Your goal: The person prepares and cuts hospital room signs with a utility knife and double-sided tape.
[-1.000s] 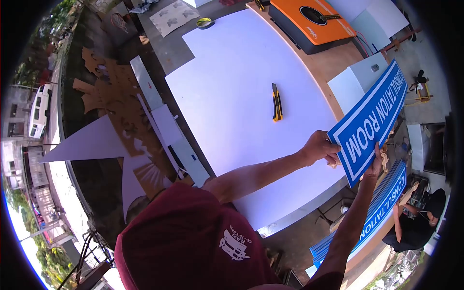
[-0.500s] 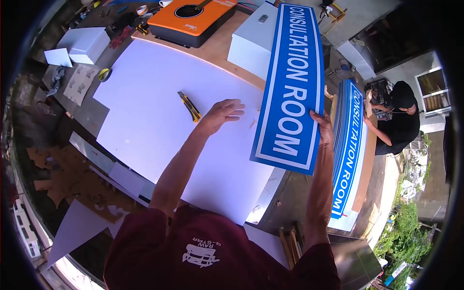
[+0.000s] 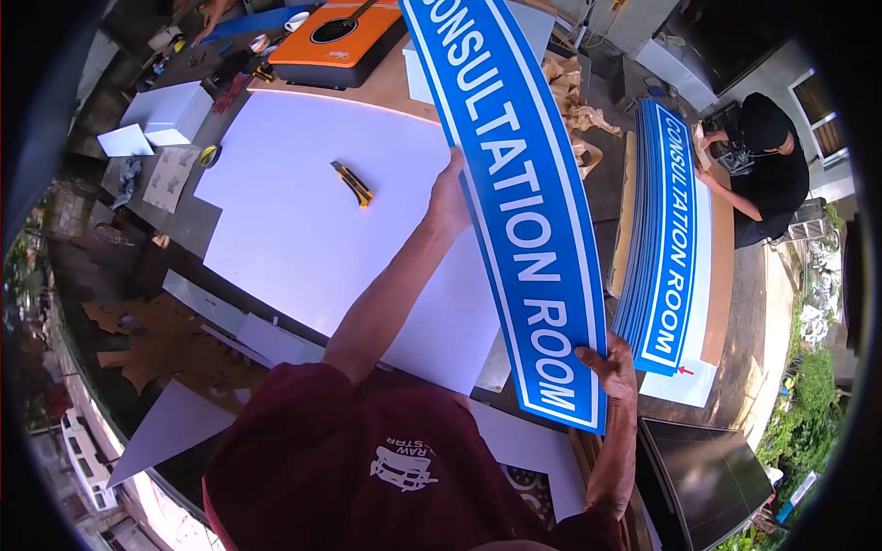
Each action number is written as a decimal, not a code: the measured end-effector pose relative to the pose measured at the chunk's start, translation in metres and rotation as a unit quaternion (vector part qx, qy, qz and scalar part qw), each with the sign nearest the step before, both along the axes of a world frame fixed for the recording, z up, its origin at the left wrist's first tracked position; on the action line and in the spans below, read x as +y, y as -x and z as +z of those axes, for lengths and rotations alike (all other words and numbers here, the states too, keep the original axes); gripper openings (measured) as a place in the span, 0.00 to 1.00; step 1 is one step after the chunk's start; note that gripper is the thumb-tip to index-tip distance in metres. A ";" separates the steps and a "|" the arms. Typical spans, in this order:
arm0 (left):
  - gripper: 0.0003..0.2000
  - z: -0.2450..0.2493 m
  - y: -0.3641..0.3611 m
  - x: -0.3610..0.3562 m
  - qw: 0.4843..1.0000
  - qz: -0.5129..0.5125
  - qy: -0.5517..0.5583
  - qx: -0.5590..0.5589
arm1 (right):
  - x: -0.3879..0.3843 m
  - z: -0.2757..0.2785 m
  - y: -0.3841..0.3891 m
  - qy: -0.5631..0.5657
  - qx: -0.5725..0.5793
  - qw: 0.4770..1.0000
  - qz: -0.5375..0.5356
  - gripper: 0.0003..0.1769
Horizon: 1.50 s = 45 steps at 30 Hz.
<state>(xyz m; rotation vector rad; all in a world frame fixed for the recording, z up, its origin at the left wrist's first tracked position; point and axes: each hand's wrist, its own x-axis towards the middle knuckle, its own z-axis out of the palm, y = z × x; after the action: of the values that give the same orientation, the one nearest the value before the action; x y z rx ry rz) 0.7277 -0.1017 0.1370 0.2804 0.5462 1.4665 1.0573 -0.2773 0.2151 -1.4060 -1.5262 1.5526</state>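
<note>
A long blue sign with white lettering "CONSULTATION ROOM" is held up over the white sheet. My right hand grips its lower right edge, thumb on the printed face. At the opposite long edge, my left hand holds the sign, its fingers mostly hidden behind it. A yellow and black utility knife lies on the sheet, left of my left hand. To the right, a stack of matching blue signs has the same lettering on top.
A person in black works beyond the stack. An orange guitar-shaped case sits at the table's far side. White boxes and a tape roll lie to the left. Crumpled brown paper is behind the sign.
The sign has swung lower and tilted, its top leaning left. My left hand has moved up and right from open air onto the sign's edge. My right hand has come down with it.
</note>
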 end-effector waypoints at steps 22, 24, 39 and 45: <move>0.20 -0.172 0.277 -0.167 0.986 0.153 0.064 0.017 | -0.059 -0.113 0.196 -0.465 -0.400 0.733 0.296 0.32; 0.18 -0.175 0.303 -0.175 0.985 0.160 0.059 -0.029 | -0.066 -0.132 0.223 -0.481 -0.404 0.719 0.296 0.31; 0.35 -0.155 0.405 -0.214 0.930 0.027 0.309 0.199 | -0.082 -0.208 0.294 -0.363 -0.457 0.739 0.337 0.44; 0.33 -0.160 0.413 -0.231 0.912 -0.115 0.280 0.276 | -0.059 -0.208 0.270 -0.369 -0.448 0.726 0.369 0.43</move>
<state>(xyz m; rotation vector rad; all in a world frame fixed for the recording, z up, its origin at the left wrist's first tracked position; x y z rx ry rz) 0.3151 -0.3331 -0.0227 0.2878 1.3161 0.9346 0.7870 -0.3362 0.0070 -1.0831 -3.1030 0.2502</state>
